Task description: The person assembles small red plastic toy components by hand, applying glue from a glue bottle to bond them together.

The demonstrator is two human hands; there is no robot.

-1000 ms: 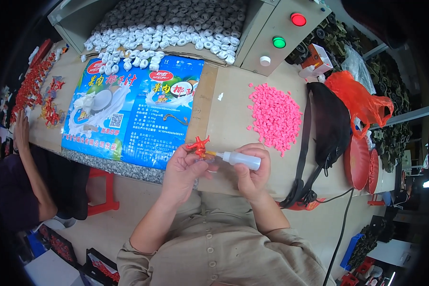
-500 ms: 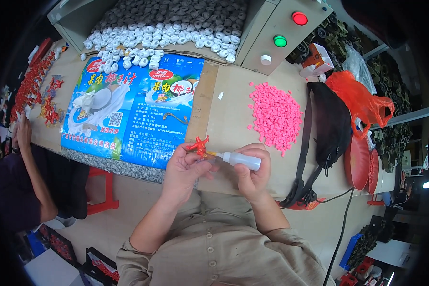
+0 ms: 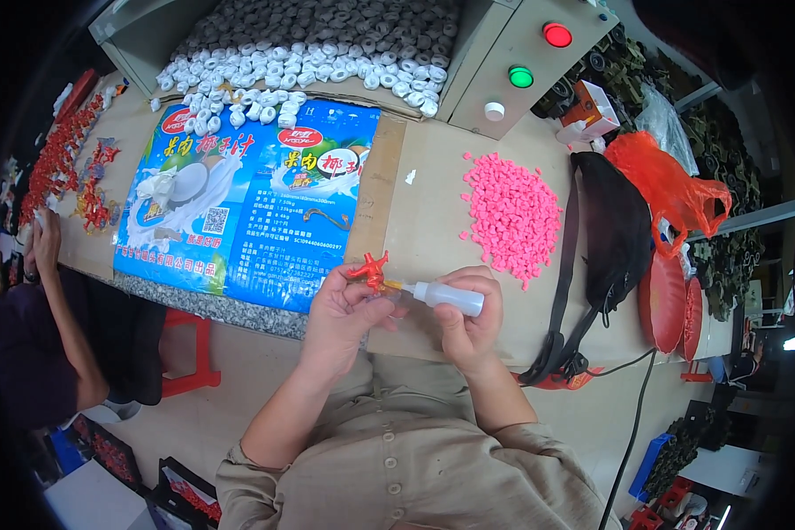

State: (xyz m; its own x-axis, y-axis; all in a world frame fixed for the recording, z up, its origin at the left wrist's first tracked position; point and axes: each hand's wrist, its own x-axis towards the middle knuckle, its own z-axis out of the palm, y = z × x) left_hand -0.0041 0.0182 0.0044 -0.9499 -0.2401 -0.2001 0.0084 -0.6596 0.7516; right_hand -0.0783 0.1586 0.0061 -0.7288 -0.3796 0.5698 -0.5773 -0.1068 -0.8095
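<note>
- Red bits [image 3: 57, 163] lie in a long heap, with a co-worker's hand [image 3: 44, 247] near the bottom end.
- A blue sheet [image 3: 238, 190] lies flat on the table [image 3: 424, 221], with white bits [image 3: 309, 71] at its top edge.
- The left hand [image 3: 344, 309] pinches a red toy [image 3: 372, 270].
- The toy is up between the two hands, at the bottle's tip; they seem to touch, but it is too small to be sure.
- The right hand [image 3: 475, 320] grips the clear bottle [image 3: 452, 299], tip pointing left.
- Pink bits [image 3: 512, 216] sit in a pile.
- Next come a black bag [image 3: 611, 234] and an orange bag [image 3: 667, 181].
</note>
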